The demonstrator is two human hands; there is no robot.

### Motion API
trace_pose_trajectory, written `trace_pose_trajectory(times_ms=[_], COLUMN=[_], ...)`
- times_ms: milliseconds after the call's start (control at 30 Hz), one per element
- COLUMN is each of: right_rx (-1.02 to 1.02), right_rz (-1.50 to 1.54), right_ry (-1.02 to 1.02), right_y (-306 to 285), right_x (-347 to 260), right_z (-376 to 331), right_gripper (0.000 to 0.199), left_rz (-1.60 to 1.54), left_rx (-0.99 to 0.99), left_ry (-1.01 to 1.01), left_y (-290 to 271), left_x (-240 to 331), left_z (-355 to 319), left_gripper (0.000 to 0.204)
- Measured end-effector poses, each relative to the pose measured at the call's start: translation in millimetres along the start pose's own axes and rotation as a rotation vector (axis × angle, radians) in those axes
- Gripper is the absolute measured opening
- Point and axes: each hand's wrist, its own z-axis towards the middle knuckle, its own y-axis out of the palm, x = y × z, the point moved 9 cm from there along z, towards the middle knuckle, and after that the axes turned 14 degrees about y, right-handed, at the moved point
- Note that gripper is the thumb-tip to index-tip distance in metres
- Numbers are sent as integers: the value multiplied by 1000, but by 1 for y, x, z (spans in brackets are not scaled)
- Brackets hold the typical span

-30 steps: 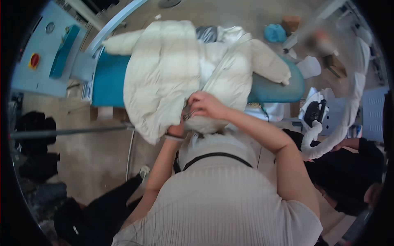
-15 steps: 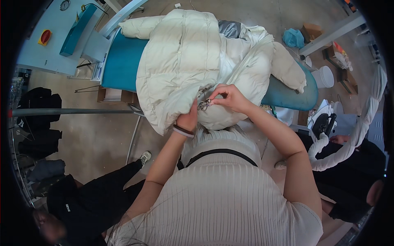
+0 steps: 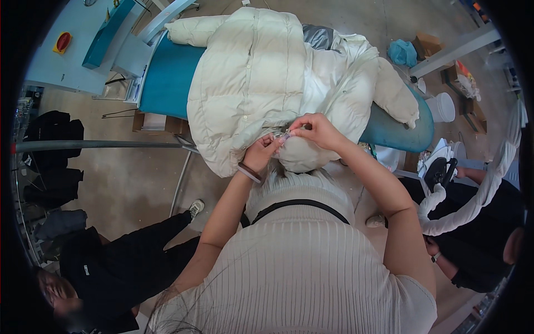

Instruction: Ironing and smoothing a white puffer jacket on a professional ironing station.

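A cream quilted puffer coat (image 3: 245,83) lies spread over a teal padded ironing board (image 3: 169,78), its near hem hanging toward me. My left hand (image 3: 260,154) is closed in a pinch at that hem, beside the coat's lower opening. Close to it on the right, my right hand (image 3: 318,132) pinches too, thumb and forefinger together. Between the fingertips of both hands is a small shiny silver, partly see-through piece (image 3: 282,135), too small to make out its kind. Puffy cream fabric lies just under the hands.
A metal rail (image 3: 105,145) runs in from the left near dark hanging clothes (image 3: 54,136). People in black stand at lower left and right. A cloth-wrapped hose (image 3: 495,178) and black iron (image 3: 439,171) are on the right, near a white bucket (image 3: 441,107).
My left hand has turned from the coat's edge up to the small shiny piece, fingertips now meeting my right hand's. The silver cluster seen before is now mostly covered.
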Motion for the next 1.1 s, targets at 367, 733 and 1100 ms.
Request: trace_pose_trajectory(times_ms=[367, 733, 1100], right_rx=[-71, -198, -282], right_rz=[-795, -617, -850], right_ry=[-255, -324, -389], right_y=[63, 58, 82], right_x=[-11, -8, 3], right_z=[-14, -22, -33], right_gripper=[22, 20, 21], left_rz=[569, -299, -714], left_rx=[-307, 284, 373], left_ry=[-39, -583, -664], left_y=[-31, -57, -55], left_x=[-12, -102, -158], left_z=[-20, -73, -62], left_gripper=[25, 40, 19])
